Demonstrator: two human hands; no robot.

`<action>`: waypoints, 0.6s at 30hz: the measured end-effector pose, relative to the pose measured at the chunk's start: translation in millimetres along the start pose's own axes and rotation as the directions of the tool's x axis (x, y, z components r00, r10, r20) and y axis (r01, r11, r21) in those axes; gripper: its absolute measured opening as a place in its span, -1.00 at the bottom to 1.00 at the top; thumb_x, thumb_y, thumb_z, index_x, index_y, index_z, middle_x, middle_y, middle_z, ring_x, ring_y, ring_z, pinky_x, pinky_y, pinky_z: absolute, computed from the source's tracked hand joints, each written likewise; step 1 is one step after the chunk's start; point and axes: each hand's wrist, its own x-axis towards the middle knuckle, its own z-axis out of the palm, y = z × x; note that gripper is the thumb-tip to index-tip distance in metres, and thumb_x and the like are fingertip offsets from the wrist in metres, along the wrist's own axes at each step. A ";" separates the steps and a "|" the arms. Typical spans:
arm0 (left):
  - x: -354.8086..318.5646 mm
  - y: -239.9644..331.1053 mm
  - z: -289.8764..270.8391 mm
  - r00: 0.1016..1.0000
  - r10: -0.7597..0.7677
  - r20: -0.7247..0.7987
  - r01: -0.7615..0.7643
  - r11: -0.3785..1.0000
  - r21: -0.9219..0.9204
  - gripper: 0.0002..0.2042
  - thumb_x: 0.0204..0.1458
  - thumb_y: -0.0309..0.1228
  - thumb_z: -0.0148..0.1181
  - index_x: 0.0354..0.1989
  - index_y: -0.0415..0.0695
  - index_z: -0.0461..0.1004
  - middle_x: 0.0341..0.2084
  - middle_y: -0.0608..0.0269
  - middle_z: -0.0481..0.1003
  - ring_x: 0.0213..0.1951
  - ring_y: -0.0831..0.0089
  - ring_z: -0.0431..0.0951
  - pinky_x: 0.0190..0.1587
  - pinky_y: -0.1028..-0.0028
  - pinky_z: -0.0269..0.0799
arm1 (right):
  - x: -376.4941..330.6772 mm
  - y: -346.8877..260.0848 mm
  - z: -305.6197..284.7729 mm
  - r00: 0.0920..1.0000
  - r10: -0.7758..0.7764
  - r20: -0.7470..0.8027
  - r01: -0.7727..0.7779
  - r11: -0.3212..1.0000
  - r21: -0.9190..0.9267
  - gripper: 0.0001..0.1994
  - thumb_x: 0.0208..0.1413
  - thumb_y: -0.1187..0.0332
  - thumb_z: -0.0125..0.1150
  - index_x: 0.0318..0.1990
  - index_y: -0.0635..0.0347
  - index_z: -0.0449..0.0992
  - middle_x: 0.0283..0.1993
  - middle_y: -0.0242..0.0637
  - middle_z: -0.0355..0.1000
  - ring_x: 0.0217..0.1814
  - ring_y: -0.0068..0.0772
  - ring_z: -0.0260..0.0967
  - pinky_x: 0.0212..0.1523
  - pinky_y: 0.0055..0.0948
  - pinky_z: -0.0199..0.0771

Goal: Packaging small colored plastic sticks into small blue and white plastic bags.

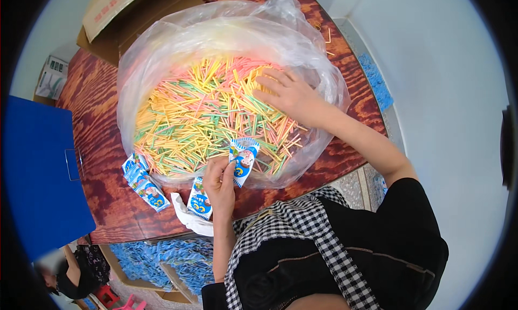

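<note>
A large clear plastic bag [178, 32] lies wide open on the table, full of thin sticks [199, 107] in yellow, pink, green and orange. My left hand [218, 181] pinches a small blue-and-white packet [244, 161] at the bag's near edge. Over the right side of the heap, my right hand [294, 98] reaches in with fingers spread, its fingertips at the yellow sticks. More blue-and-white packets [144, 184] lie to the left of the bag. Another packet [200, 200] rests beside my left wrist, next to a crumpled white cloth or tissue [188, 217].
The red-brown patterned table [100, 126] carries a cardboard box [116, 24] at the far left. A blue panel [38, 175] stands at the left edge. Below the table are cartons of blue packets [140, 261]. Another person [75, 275] and a red stool [108, 296] are at lower left.
</note>
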 end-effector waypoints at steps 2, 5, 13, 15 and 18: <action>1.2 -0.8 1.1 1.000 0.010 0.005 -0.010 1.000 0.004 -0.97 0.02 -0.61 0.18 -0.38 -0.31 0.48 -0.42 0.23 0.43 -0.35 0.48 0.42 -0.29 0.55 0.30 | 1.8 4.9 8.4 0.999 -0.037 -0.005 0.037 0.999 -0.007 -0.73 -0.03 0.40 0.05 -0.12 0.12 0.48 0.08 -0.23 0.35 0.29 -0.15 0.17 0.22 -0.08 0.16; 1.9 -4.6 1.8 1.000 0.003 -0.002 -0.003 1.000 -0.023 -0.97 0.02 -0.61 0.17 -0.37 -0.31 0.48 -0.42 0.23 0.43 -0.36 0.48 0.41 -0.29 0.56 0.30 | 3.0 7.5 23.5 0.995 -0.097 -0.013 0.096 0.995 -0.003 -0.72 -0.04 0.40 0.04 -0.12 0.16 0.47 0.09 -0.21 0.34 0.31 -0.17 0.16 0.26 -0.10 0.13; 0.6 0.3 -8.8 0.991 -0.114 -0.066 0.101 0.979 -0.176 -0.97 0.06 -0.62 0.13 -0.34 -0.32 0.47 -0.43 0.32 0.40 -0.37 0.61 0.35 -0.31 0.63 0.24 | 30.9 -6.4 3.3 0.969 -0.033 0.243 0.020 0.998 0.057 -0.74 -0.09 0.39 0.07 -0.19 0.22 0.45 -0.07 -0.21 0.40 0.07 -0.15 0.34 0.08 -0.23 0.27; 1.7 -2.1 -10.3 0.990 -0.130 -0.055 0.116 0.971 -0.208 -0.95 0.09 -0.60 0.12 -0.32 -0.33 0.47 -0.43 0.34 0.39 -0.37 0.64 0.33 -0.32 0.65 0.22 | 32.5 -9.3 10.9 0.942 0.172 0.289 -0.256 0.924 0.284 -0.78 0.02 0.41 0.09 -0.18 0.28 0.45 -0.19 -0.17 0.44 -0.11 -0.18 0.41 -0.04 -0.25 0.34; 2.7 -7.8 -10.4 0.980 -0.177 -0.086 0.137 0.928 -0.346 -0.93 0.12 -0.57 0.11 -0.29 -0.31 0.48 -0.45 0.36 0.41 -0.41 0.66 0.33 -0.34 0.64 0.23 | 38.0 -11.2 19.3 0.820 0.356 0.448 -0.572 0.469 0.674 -0.79 0.17 0.40 0.04 -0.11 0.31 0.43 -0.27 -0.18 0.48 -0.19 -0.27 0.43 -0.11 -0.28 0.39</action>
